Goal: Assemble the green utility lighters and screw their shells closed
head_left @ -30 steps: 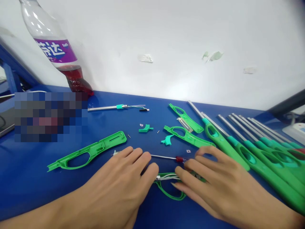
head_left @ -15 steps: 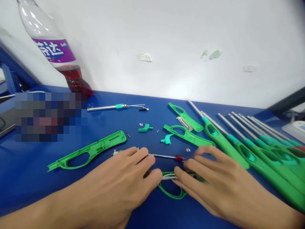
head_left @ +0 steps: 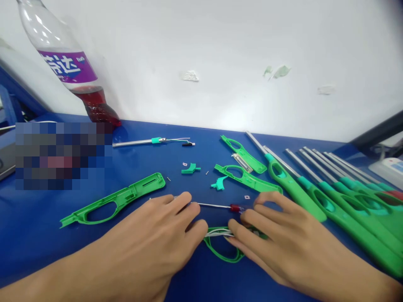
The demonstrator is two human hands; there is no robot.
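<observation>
A green half-shell of a long-nosed lighter (head_left: 224,259) lies between my hands, with white wires (head_left: 217,232) running along its upper side. My left hand (head_left: 157,239) is closed at the shell's left end, thumb and fingers curled together; its fingertips are partly hidden. My right hand (head_left: 280,239) is closed over the shell's right part, fingertips pressed down near the wires; what lies beneath them is covered. Just beyond my fingers is a thin silver rod (head_left: 210,205) with a red and clear end. To the left rests another open green half-shell (head_left: 116,201).
Several assembled green lighters (head_left: 294,184) lie fanned out at right. Behind my hands are green half-shells (head_left: 250,178), turquoise triggers (head_left: 190,168), small screws (head_left: 169,179) and a metal tube with wires (head_left: 135,143). A soda bottle (head_left: 69,69) stands at the back left.
Both hands keep their places on the half-shell. My left hand has shifted slightly left, showing a little more of the white wires. The whole view has drifted slightly.
</observation>
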